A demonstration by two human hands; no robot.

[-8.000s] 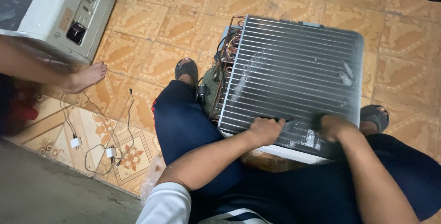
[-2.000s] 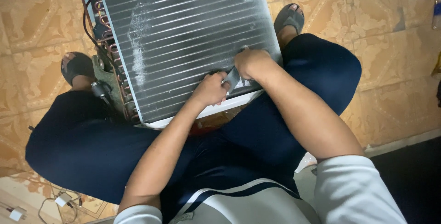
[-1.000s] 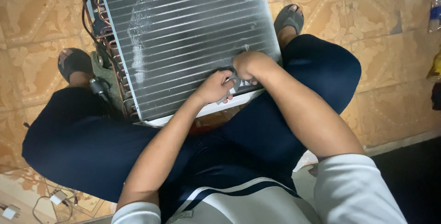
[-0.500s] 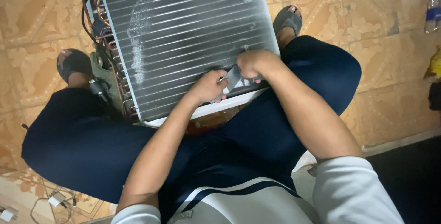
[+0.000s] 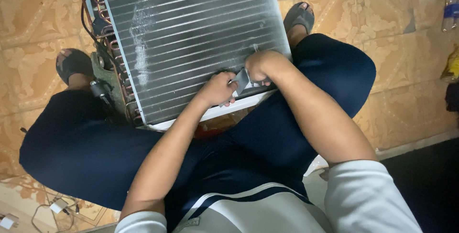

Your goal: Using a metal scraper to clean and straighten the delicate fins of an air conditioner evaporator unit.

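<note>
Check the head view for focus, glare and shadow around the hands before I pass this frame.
Head view: lighting is even and rather dim, with no harsh glare; the finned coil is sharp enough to count fins. Left hand and right hand are slightly soft, as is the small metal tool between them. Soft shadow lies under the legs; the right edge goes dark.

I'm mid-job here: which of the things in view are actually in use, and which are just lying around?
In use:
- finned coil unit, propped between the knees
- small flat metal tool, held by both the left hand and the right hand against the fins

Lying about:
- plastic bottle at the right edge
- white plugs and cable on the floor, lower left
</note>
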